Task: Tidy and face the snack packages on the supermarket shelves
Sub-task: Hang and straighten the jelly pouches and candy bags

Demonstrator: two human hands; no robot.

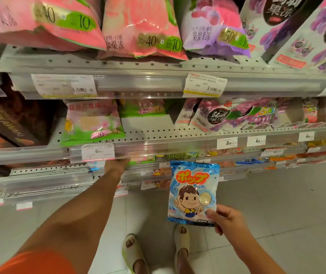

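Observation:
My right hand point(224, 218) pinches the lower right corner of a blue candy bag point(192, 192) with a cartoon child on its front, held upright in front of the lower shelves. My left arm reaches under the second shelf rail; only the wrist and back of my left hand point(116, 165) show, the fingers hidden behind the rail, so what they touch cannot be seen. Pink and green jelly bags point(93, 123) and purple grape jelly bags point(217, 115) lie on the middle shelf. Larger pink bags point(142, 28) and purple bags point(215, 26) fill the top shelf.
Clear price rails point(138, 84) with paper tags run along each shelf edge. Dark chocolate boxes point(6, 123) stand at the left. Small candy packs point(181, 156) line the lower shelves. My feet in pale sandals point(132, 252) stand on a grey tiled floor.

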